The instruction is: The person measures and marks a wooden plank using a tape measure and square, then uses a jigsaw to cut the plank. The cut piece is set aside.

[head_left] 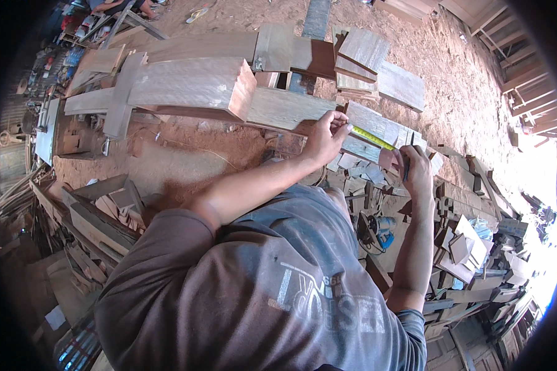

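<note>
A yellow tape measure (371, 137) is stretched between my two hands along a short greyish wooden board (377, 122). My left hand (328, 140) pinches the tape's left end close to the board, thumb and forefinger together. At the other end, my right hand (416, 166) is closed on the tape and also holds a thin dark stick (406, 168) that looks like a pencil. Fingers hide both ends of the tape, and I cannot tell which hand has its case. Beneath the tape lies another pale board edge (360, 148).
A long box-like wooden piece (185, 83) lies to the left, with several boards (359, 52) stacked beyond. A blue power tool (385, 232) sits below, near my right forearm. Wood offcuts (470, 247) are heaped at right. Another person (120, 6) is at the far left.
</note>
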`<act>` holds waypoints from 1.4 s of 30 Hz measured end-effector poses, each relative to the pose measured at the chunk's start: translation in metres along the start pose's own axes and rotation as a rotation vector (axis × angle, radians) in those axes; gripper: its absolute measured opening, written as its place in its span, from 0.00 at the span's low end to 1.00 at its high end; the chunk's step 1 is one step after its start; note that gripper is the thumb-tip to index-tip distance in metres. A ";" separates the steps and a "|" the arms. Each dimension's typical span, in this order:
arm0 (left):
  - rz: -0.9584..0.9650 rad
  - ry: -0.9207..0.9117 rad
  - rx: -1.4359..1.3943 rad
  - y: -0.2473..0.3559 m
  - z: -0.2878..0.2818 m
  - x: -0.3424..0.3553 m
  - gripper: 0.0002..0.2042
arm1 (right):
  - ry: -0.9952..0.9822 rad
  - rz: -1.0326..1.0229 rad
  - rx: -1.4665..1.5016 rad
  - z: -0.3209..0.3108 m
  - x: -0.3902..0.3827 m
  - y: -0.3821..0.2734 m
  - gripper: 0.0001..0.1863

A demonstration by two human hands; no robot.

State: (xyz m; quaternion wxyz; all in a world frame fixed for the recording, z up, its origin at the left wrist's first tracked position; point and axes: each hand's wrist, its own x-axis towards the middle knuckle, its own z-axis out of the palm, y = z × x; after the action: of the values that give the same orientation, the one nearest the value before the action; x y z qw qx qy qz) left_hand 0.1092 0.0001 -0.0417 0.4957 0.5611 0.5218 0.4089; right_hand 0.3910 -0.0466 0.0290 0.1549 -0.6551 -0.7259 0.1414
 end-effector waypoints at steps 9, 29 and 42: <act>0.095 0.288 0.077 -0.028 0.031 -0.001 0.20 | -0.111 0.043 -0.059 0.007 0.021 0.015 0.13; -0.017 0.320 0.231 -0.023 0.034 0.004 0.19 | 0.051 -0.001 -0.113 0.027 0.013 0.020 0.16; 0.019 0.332 0.244 -0.019 0.034 0.005 0.18 | 0.338 -0.011 -0.096 0.056 -0.009 0.011 0.15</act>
State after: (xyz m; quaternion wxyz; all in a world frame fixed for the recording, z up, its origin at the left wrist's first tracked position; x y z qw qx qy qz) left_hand 0.1392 -0.0002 -0.0667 0.3274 0.5467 0.6368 0.4341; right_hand 0.3782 -0.0548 -0.0271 0.2441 -0.6720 -0.6991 -0.0063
